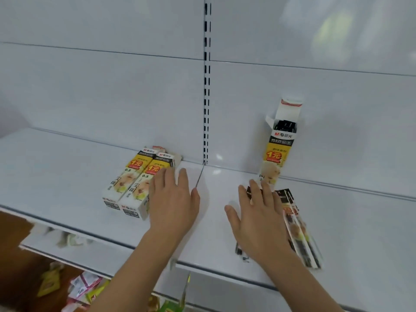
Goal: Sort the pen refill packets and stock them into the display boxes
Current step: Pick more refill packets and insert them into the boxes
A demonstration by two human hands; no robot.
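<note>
White metal shelf (pixel 67 167), slotted upright (pixel 207 86), glossy white back panels (pixel 101 91).

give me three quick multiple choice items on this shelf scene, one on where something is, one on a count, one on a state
1. Where is the upright display box?
A. right of the slotted post, against the back panel
B. on the floor
C. under the left hand

2. How many display boxes lie flat at the left hand?
A. none
B. two
C. five

3. What state is the upright box's top flap in?
A. taped shut
B. torn off
C. open, dark refills showing

Answers:
1 A: it stands at the back, right of the post.
2 B: the two flat boxes lie side by side.
3 C: the flap stands up over dark contents.

The right hand lies flat over loose packets.
</note>
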